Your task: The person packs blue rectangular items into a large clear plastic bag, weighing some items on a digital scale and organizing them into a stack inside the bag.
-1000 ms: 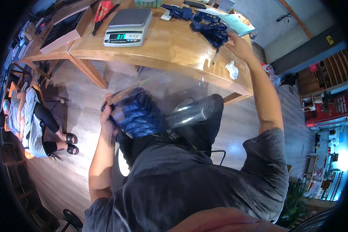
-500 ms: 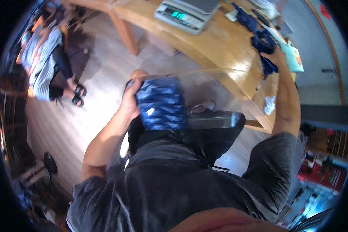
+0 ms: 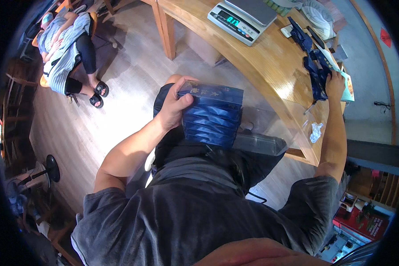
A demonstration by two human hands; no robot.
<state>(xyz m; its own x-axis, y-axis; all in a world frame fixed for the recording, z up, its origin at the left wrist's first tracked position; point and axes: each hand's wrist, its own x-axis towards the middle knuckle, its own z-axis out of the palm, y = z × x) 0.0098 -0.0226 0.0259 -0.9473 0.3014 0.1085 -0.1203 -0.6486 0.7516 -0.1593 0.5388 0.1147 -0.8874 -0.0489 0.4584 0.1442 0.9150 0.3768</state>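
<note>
My left hand (image 3: 175, 105) is wrapped round the left side of a clear plastic box packed with dark blue packets (image 3: 212, 126), holding it above my lap. The packets lie in a tight stack, their folded edges showing. A transparent part of the box (image 3: 259, 144) stretches out to the right, over my leg. On the right of the table, my right hand (image 3: 335, 85) has its fingers closed at the edge of a dark blue packet (image 3: 318, 85). More dark blue packets (image 3: 301, 41) lie beyond it in a loose row.
A white digital scale (image 3: 240, 27) stands on the wooden table (image 3: 270, 66). Crumpled white paper (image 3: 315, 132) lies near the table's front corner. A light green packet or card (image 3: 348, 88) is by my right hand. At the far left, a person (image 3: 71, 53) sits on a chair.
The box in my left hand has tilted and shifted right in view, showing its printed side. My right hand has closed in on the packets. The scale's display has changed.
</note>
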